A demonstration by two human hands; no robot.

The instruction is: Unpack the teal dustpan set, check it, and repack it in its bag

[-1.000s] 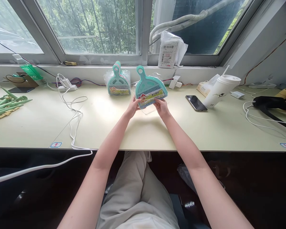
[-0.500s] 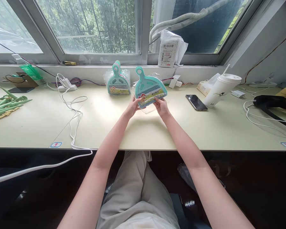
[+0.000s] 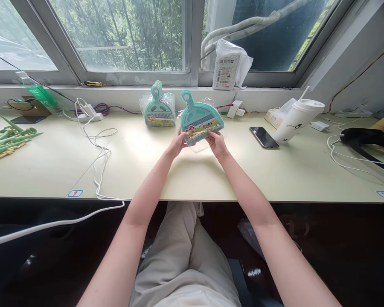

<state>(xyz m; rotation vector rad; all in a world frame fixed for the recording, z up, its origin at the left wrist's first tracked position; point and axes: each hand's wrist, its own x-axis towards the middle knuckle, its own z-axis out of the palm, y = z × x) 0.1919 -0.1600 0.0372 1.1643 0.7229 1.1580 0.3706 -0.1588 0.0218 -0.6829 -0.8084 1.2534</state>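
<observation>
Between my two hands is a teal mini dustpan and brush set (image 3: pixel 201 111) in clear plastic wrap, tilted, its ring handle pointing up and left. A printed yellow-green label crosses its bristles. My left hand (image 3: pixel 178 144) grips the lower left corner, fingers closed on it. At the lower right edge, my right hand (image 3: pixel 216 143) pinches the same set, thumb on the front. Loose clear wrap hangs below it. To its left, a stack of similar wrapped dustpan sets (image 3: pixel 160 108) stands upright against the wall below the window sill.
A phone (image 3: pixel 264 137) and a white cup with a straw (image 3: pixel 299 121) stand to the right, near a tissue pack (image 3: pixel 280 113). White cables (image 3: pixel 97 157) run down the desk on the left. Green folded leaf strips (image 3: pixel 9 138) lie far left. A wrapped parcel (image 3: pixel 227 68) rests on the sill.
The dustpan set has shifted very slightly left in my hands. Both hands keep their hold, and everything else stays where it was.
</observation>
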